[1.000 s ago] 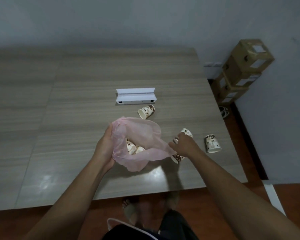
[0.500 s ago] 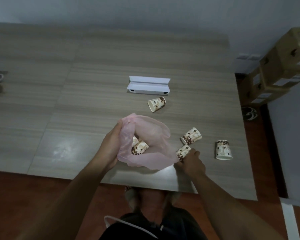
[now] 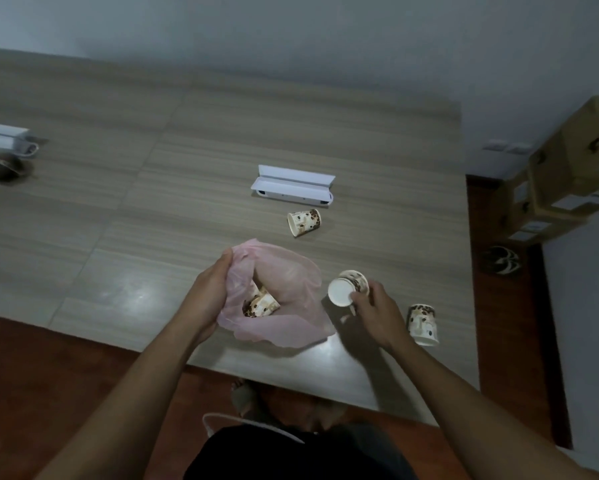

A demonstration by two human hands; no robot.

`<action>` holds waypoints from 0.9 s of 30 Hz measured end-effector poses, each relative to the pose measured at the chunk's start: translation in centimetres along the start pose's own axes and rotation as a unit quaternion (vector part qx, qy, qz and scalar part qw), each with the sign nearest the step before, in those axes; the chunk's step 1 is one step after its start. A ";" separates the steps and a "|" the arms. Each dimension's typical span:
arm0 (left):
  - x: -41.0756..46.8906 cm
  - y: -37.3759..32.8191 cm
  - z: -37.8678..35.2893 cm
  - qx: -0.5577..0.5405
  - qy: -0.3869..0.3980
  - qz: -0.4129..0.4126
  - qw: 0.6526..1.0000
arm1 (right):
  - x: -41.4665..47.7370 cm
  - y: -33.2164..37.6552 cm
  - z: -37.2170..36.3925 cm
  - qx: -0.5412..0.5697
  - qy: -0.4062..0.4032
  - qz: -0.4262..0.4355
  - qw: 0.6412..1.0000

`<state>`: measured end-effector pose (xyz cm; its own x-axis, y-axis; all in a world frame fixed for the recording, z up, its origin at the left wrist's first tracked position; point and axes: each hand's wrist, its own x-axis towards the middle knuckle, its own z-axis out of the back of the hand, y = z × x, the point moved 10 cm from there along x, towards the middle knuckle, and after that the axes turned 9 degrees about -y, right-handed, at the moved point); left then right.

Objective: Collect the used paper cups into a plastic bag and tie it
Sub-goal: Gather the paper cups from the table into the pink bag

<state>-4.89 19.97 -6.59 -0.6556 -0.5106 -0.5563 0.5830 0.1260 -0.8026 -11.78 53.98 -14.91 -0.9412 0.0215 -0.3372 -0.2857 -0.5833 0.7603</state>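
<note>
A pink plastic bag (image 3: 284, 282) lies open on the wooden table (image 3: 152, 220), with paper cups (image 3: 260, 303) showing inside its mouth. My left hand (image 3: 210, 292) grips the bag's left rim. My right hand (image 3: 374, 310) holds a brown-patterned paper cup (image 3: 341, 292) just right of the bag, its white bottom facing me. A second cup (image 3: 355, 280) sits right behind it; I cannot tell whether my hand grips that one too. Another cup (image 3: 423, 323) lies to the right of my hand, and one more cup (image 3: 304, 221) lies on its side beyond the bag.
A white open box (image 3: 293, 186) lies past the far cup. At the left edge are a white box (image 3: 4, 140) and a dark round object (image 3: 5, 166). Cardboard boxes (image 3: 564, 174) stand on the floor at the right. The near table edge runs just below the bag.
My right hand has lifted a cup off the table and brought it up beside the bag. My left hand still holds the bag's rim.
</note>
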 end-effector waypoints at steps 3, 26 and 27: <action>-0.8 -0.6 0.1 0.017 -0.018 -0.003 1.000 | -0.8 4.4 -2.4 0.006 0.085 0.050 0.995; -2.6 0.1 -4.0 -0.034 -0.012 0.087 0.996 | 1.8 -2.5 -2.1 -0.363 0.102 0.108 0.920; -2.7 0.1 -4.3 -0.033 -0.009 0.093 0.995 | 1.8 -4.6 -1.4 -0.395 0.121 0.089 0.907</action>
<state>-5.15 25.05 -6.07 -0.5298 -0.4884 -0.6934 0.6603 0.2755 -0.6986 -11.93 55.58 -19.84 -0.8657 -0.2531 -0.4318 0.1748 -0.9613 0.2130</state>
